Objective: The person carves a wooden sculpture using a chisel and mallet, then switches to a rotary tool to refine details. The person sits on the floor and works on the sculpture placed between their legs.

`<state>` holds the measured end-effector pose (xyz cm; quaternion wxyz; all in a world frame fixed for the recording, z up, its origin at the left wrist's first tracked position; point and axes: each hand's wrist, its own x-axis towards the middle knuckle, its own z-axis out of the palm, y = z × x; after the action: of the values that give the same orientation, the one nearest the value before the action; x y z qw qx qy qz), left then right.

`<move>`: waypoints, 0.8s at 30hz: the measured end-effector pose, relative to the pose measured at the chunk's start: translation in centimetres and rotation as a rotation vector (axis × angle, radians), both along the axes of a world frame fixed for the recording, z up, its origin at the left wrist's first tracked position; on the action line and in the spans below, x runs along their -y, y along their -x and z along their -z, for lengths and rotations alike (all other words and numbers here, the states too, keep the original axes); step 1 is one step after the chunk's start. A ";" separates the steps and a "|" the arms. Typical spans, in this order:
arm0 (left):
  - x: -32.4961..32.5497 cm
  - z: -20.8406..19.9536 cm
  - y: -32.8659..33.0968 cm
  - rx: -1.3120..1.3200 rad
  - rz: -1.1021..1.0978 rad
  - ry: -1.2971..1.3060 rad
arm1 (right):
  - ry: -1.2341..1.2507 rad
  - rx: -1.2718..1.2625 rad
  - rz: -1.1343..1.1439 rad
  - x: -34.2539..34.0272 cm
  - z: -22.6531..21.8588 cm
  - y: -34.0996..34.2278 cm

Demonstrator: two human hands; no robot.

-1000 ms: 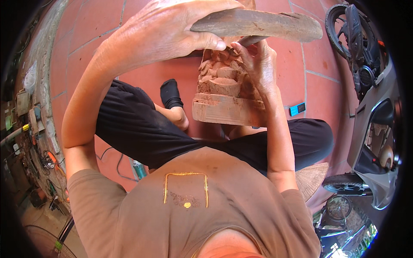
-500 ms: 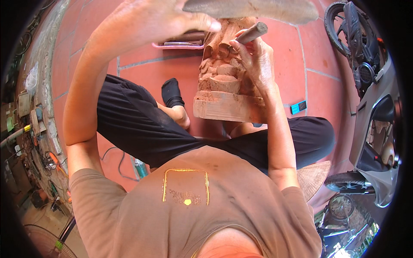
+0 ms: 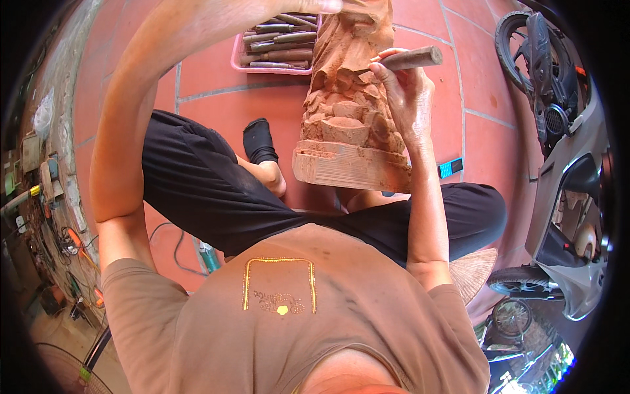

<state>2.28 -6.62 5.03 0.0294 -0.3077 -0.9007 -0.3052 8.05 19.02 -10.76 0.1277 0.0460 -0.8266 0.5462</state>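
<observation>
A reddish-brown wood carving (image 3: pixel 348 111) lies in front of my crossed legs, its flat base toward me. My right hand (image 3: pixel 410 88) is closed around a chisel (image 3: pixel 417 59) with a round wooden handle; its blade points left, against the carving's upper part. My left hand (image 3: pixel 282 8) is raised at the top edge, largely cut off, its thumb beside the far end of the carving. The wooden mallet that it gripped half a second ago is out of view now.
Left of the carving, a pink basket (image 3: pixel 239 56) holds several chisels. A small blue phone (image 3: pixel 451 168) lies on the red tiles to the right. A motorbike (image 3: pixel 571 177) stands at the far right. Tools and cords (image 3: pixel 72 243) clutter the left edge.
My left hand has gone up, taking the mallet out of view and uncovering the basket. My right hand and the chisel have shifted slightly right and down, the handle now nearly level.
</observation>
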 end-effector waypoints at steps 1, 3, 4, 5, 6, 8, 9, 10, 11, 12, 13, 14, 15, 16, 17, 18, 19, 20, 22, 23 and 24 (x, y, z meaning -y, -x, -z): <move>0.0 -0.1 0.0 0.006 0.009 -0.016 | 0.000 0.001 -0.001 0.1 0.0 0.1; -0.1 -0.2 -0.5 -0.029 0.006 0.000 | -0.001 0.004 -0.002 0.2 0.1 0.2; -0.5 -0.3 -1.1 -0.070 -0.005 0.029 | 0.016 -0.002 -0.010 0.2 0.1 0.2; -0.4 0.0 -0.9 -0.081 0.012 0.022 | 0.032 -0.007 -0.017 0.1 0.1 0.2; -0.4 0.4 -0.8 -0.092 0.029 0.014 | 0.047 -0.012 -0.024 0.1 0.2 0.2; 0.1 1.2 0.6 -0.019 0.073 -0.055 | 0.030 -0.017 -0.043 0.2 0.5 0.3; 0.2 1.3 0.8 0.034 0.072 -0.084 | 0.020 -0.020 -0.052 0.4 0.7 0.3; -0.3 0.3 0.0 0.123 0.033 -0.098 | -0.021 -0.001 -0.051 0.5 0.7 0.2; -0.4 0.3 0.0 0.117 0.040 -0.104 | -0.063 0.018 -0.050 0.7 0.7 0.0; -0.6 0.4 0.0 0.111 0.049 -0.109 | -0.105 0.037 -0.049 0.9 0.7 -0.1; -0.2 1.1 0.4 0.007 0.099 -0.102 | -0.143 0.015 -0.063 1.1 0.7 0.0; 0.0 1.4 0.6 -0.037 0.136 -0.115 | -0.181 -0.007 -0.077 1.3 0.6 0.0; 0.1 1.6 0.7 -0.082 0.172 -0.127 | -0.218 -0.030 -0.091 1.4 0.5 0.1; 0.0 1.7 0.6 -0.065 0.197 -0.162 | -0.257 -0.051 -0.102 1.5 0.5 0.1; -0.3 1.7 0.4 -0.004 0.200 -0.146 | -0.248 -0.033 -0.101 1.5 0.4 0.2; -0.6 1.6 0.1 0.058 0.200 -0.130 | -0.238 -0.015 -0.100 1.5 0.1 0.3; -1.2 1.4 -0.5 0.162 0.183 -0.068 | -0.234 0.000 -0.094 1.4 0.0 0.5; -1.4 1.4 -0.5 0.165 0.173 0.022 | -0.245 -0.003 -0.091 1.3 0.3 0.5; -1.8 1.3 -0.8 0.172 0.159 0.216 | -0.260 -0.010 -0.090 1.4 0.9 0.4; -1.6 1.2 -0.9 0.103 0.182 0.182 | -0.240 -0.007 -0.089 1.6 0.7 0.4; -1.5 1.1 -1.0 0.034 0.206 0.148 | -0.221 -0.004 -0.089 1.7 0.5 0.4</move>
<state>3.32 -5.15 3.93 -0.0403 -0.3947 -0.8848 -0.2445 7.63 17.35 -11.22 0.0990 0.0973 -0.8787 0.4568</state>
